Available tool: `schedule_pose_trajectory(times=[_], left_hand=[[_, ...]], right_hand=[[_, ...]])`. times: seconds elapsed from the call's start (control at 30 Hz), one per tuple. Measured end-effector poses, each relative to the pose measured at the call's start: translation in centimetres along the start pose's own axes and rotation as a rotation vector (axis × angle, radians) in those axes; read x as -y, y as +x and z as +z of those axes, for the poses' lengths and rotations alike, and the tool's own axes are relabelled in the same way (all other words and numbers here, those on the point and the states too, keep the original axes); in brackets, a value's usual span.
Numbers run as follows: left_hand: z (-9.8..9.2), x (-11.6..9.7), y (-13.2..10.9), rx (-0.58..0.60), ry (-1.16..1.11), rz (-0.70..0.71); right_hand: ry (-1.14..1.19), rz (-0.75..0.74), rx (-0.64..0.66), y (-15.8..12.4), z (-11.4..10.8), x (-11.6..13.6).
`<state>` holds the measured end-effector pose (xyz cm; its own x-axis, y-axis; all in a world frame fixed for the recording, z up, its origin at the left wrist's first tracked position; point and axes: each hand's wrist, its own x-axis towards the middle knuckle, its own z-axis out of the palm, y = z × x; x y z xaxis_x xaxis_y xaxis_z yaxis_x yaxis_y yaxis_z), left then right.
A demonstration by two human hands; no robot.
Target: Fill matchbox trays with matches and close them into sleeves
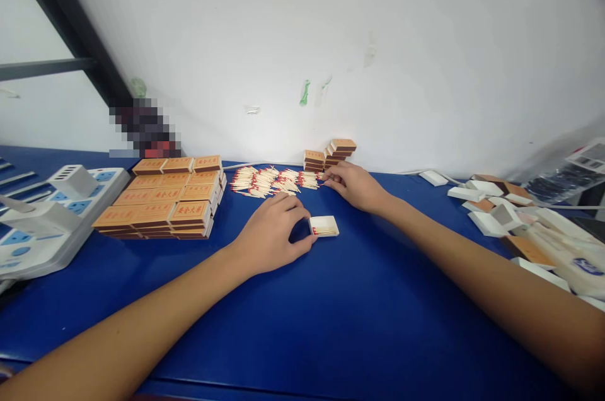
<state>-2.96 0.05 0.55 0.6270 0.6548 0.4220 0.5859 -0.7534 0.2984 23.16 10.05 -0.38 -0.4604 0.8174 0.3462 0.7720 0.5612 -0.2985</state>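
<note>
At the far left of our blue counter (340,319), a white power strip (92,199) with blue sockets holds a white charger (73,183). Next come neat stacks of orange matchboxes (155,197). Their tops have red Chinese writing; the first two signs look like 安全, but the rest is too blurry for us to be sure. Then red-tipped matches (269,180) lie in a loose pile. Our left hand (278,231) is in front, pinching the left end of a white matchbox tray (326,224) with a few matches inside. A small stack of matchboxes (341,144) stands by the wall, partly hidden by our right hand (325,178). That hand's fingertips are bent close together at the pile's right edge; we cannot tell if they pinch a match. At the right, empty white trays (486,223) and orange covers (528,251) lie jumbled beside a soft packet with a blue label (588,266).
</note>
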Motion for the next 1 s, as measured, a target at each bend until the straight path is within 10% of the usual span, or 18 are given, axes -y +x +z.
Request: schedule_pose_trajectory(times=[1.0], left_hand=[[0.0, 0.1, 0.0, 0.009, 0.0, 0.001]], right_hand=[[-0.059, 0.222, 0.084, -2.2, -2.6, -3.5]])
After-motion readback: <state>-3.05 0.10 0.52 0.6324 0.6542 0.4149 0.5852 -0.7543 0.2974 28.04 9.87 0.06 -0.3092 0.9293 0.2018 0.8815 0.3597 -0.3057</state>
